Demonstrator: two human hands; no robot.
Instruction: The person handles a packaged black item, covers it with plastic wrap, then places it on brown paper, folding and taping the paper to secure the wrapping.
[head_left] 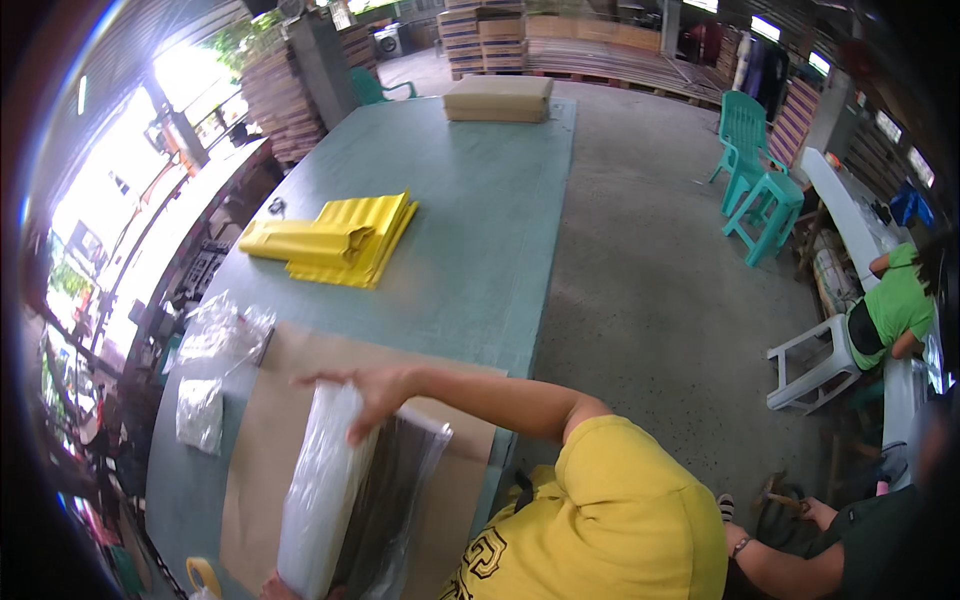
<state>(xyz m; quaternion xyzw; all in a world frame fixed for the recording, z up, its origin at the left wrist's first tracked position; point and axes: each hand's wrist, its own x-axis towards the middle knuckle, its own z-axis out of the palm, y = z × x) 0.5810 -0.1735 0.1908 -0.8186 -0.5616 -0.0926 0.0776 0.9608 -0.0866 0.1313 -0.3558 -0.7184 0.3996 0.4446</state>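
A long folded bundle of clear plastic sheeting (pixel 318 495) lies along a brown paper sheet (pixel 255 480) on the green-topped table. My right hand (pixel 375 392) reaches across to its far end, with the thumb on its right side and the fingers stretched over its left edge. At the bottom edge of the picture my left hand (pixel 277 588) grips the near end; most of that hand is cut off. Beside the bundle, on its right, a loose layer of clear plastic (pixel 405 490) lies over dark brown material.
The green table (pixel 450 250) bears folded yellow sheets (pixel 345 240), a brown package (pixel 497 100), crumpled clear plastic (pixel 225 335) and a tape roll (pixel 203 577). Green chairs (pixel 742 135) and a stool (pixel 768 205) stand right. A person in green (pixel 890 310) sits there; another person's arm (pixel 790 570) shows lower right.
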